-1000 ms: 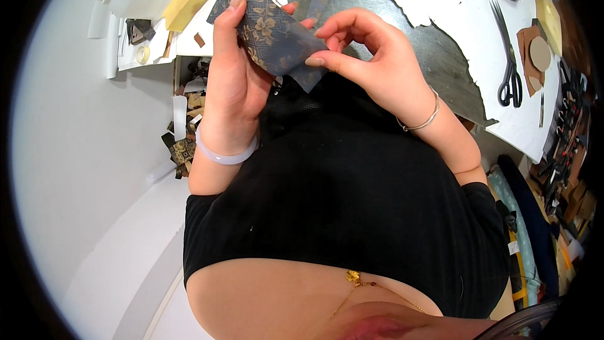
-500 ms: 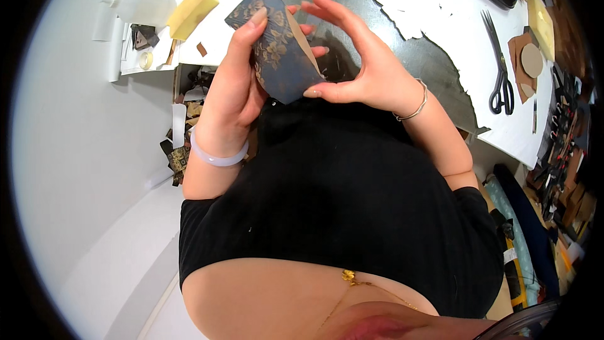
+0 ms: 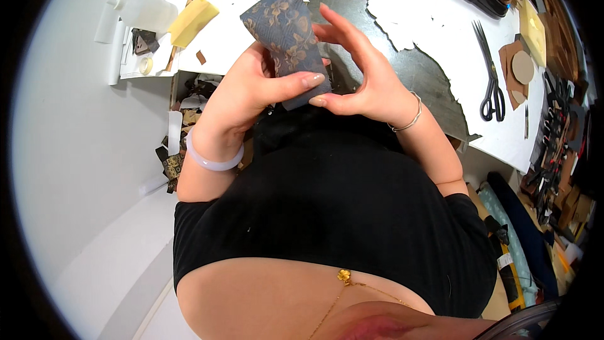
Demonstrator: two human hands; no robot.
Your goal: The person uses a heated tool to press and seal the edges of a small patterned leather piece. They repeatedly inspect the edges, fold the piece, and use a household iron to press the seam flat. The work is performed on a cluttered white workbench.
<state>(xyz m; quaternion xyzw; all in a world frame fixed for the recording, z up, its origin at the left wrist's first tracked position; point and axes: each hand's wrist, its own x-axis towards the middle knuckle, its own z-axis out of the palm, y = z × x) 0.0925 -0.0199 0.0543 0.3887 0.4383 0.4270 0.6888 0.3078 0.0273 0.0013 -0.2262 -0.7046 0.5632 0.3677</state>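
Note:
A dark blue-grey piece of sheet material (image 3: 283,25) with a tan flower pattern is held up before my chest, over the table's near edge. It looks bent, and its patterned face is towards me. My left hand (image 3: 267,82) grips it from the left, thumb pressed across its lower part and fingers mostly hidden behind. At its right edge is my right hand (image 3: 362,75). The thumb tip meets the lower right corner, the index finger stretches upward, and other fingertips reach behind the piece.
Black scissors (image 3: 492,82) lie on the right of the white-covered table, beside brown cut pieces (image 3: 513,72) and a yellow block (image 3: 533,31). At left are a translucent bottle (image 3: 148,12), another yellow block (image 3: 192,22) and a tape roll (image 3: 145,65). Fabric rolls (image 3: 513,226) stand at lower right.
The patterned piece has turned, its flowered face now more towards me and its tan inner side out of sight. My left thumb has moved down from its upper part to its lower part.

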